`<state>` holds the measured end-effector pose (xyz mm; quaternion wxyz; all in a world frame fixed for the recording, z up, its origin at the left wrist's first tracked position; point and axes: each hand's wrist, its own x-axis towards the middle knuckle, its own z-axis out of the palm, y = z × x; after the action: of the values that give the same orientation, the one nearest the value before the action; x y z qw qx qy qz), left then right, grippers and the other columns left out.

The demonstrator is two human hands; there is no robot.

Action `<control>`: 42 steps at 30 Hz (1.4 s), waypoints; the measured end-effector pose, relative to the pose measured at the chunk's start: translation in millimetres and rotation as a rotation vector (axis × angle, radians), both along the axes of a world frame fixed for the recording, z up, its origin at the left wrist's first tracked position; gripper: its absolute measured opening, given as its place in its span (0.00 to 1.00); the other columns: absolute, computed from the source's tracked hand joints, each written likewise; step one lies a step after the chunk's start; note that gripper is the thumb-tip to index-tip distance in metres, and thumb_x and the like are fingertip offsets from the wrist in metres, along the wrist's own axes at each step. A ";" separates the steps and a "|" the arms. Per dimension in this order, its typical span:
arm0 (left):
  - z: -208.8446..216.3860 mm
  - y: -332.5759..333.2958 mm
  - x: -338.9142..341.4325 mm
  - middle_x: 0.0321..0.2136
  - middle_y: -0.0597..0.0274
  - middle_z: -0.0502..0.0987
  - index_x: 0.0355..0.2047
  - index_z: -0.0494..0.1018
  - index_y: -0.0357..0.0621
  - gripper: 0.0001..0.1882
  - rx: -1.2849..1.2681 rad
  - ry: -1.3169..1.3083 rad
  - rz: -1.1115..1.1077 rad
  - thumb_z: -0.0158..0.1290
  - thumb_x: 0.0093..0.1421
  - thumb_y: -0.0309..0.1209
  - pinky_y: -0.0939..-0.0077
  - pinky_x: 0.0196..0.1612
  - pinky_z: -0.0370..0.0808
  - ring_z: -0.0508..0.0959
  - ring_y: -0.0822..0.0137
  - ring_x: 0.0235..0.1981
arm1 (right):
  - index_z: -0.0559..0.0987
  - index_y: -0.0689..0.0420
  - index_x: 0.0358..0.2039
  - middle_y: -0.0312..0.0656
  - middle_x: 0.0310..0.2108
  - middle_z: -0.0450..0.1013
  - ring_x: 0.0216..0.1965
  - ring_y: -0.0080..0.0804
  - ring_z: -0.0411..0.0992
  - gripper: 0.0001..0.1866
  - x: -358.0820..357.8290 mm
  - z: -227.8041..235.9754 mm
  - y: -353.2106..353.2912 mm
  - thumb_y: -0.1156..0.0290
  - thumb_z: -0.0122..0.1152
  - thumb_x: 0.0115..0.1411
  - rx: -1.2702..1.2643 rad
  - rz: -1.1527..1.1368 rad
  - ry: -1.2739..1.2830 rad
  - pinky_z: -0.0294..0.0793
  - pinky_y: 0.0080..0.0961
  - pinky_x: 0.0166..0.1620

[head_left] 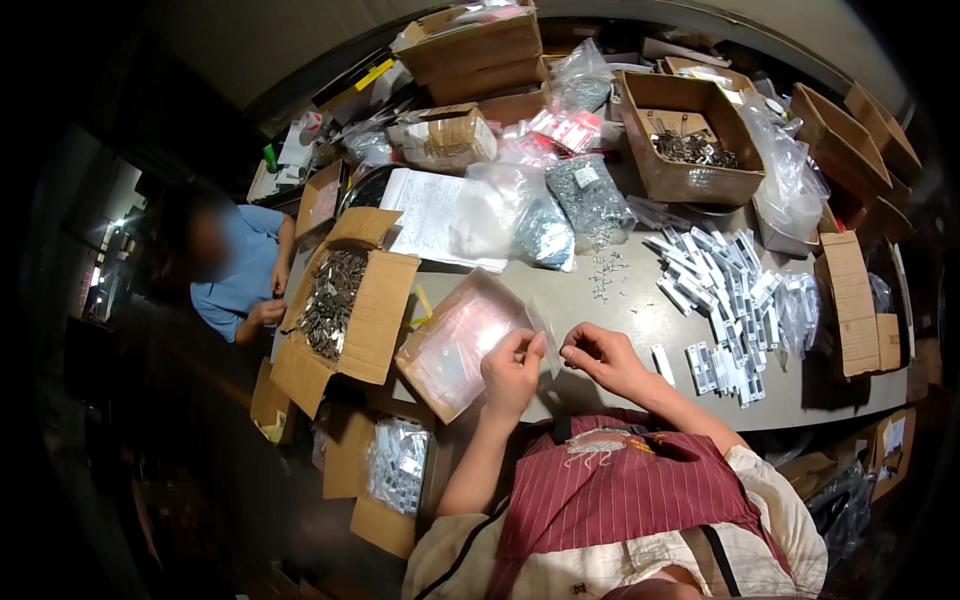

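My left hand (512,376) pinches a small clear plastic bag (545,332) between thumb and fingers, above the table's front edge. Close beside it, my right hand (607,360) has its fingers curled together near the bag's edge; what they hold, if anything, is too small to tell. Under and left of my left hand sits an open cardboard box (440,345) lined with pinkish clear bags. A single white and grey plastic piece (662,366) lies just right of my right hand, near a heap of similar pieces (725,300).
Loose screws (606,272) spill from a clear bag of screws (588,195). Boxes of metal parts stand at left (333,305) and back right (690,145). A paper pad (425,215) lies behind. A person in a blue shirt (243,262) is at the left.
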<state>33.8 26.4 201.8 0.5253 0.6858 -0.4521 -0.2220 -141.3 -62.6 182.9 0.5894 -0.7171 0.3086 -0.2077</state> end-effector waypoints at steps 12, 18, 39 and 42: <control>-25.7 2.0 -32.2 0.24 0.57 0.79 0.32 0.77 0.36 0.10 0.069 -0.046 -0.113 0.62 0.61 0.32 0.72 0.28 0.75 0.80 0.67 0.25 | 0.76 0.61 0.44 0.44 0.32 0.78 0.33 0.30 0.79 0.11 -22.7 -20.9 6.0 0.75 0.60 0.62 -0.173 -0.124 -0.001 0.77 0.26 0.33; 0.8 -9.9 -35.0 0.30 0.52 0.79 0.37 0.76 0.36 0.09 -0.249 -0.681 -0.095 0.61 0.59 0.28 0.65 0.33 0.77 0.81 0.57 0.29 | 0.79 0.61 0.41 0.47 0.37 0.79 0.37 0.38 0.80 0.10 -27.6 -19.2 4.6 0.78 0.62 0.57 -0.683 -0.077 0.162 0.78 0.30 0.38; -7.9 8.7 -19.1 0.23 0.57 0.79 0.29 0.77 0.35 0.08 0.080 -0.008 -0.152 0.61 0.61 0.27 0.73 0.28 0.74 0.79 0.71 0.24 | 0.80 0.59 0.37 0.41 0.27 0.78 0.29 0.30 0.74 0.10 -38.0 -46.6 7.4 0.70 0.66 0.56 0.173 0.072 -0.088 0.73 0.31 0.35; -1.6 3.1 -16.9 0.25 0.58 0.80 0.29 0.77 0.35 0.08 0.057 0.081 -0.182 0.63 0.60 0.28 0.75 0.28 0.73 0.78 0.72 0.25 | 0.77 0.62 0.40 0.36 0.30 0.76 0.32 0.23 0.73 0.08 -37.3 -50.1 3.2 0.75 0.63 0.61 0.310 0.029 -0.046 0.73 0.25 0.37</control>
<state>16.9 29.5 200.3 0.5012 0.6470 -0.4845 -0.3088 -178.6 -59.4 132.8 0.7029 -0.6169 0.3132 -0.1653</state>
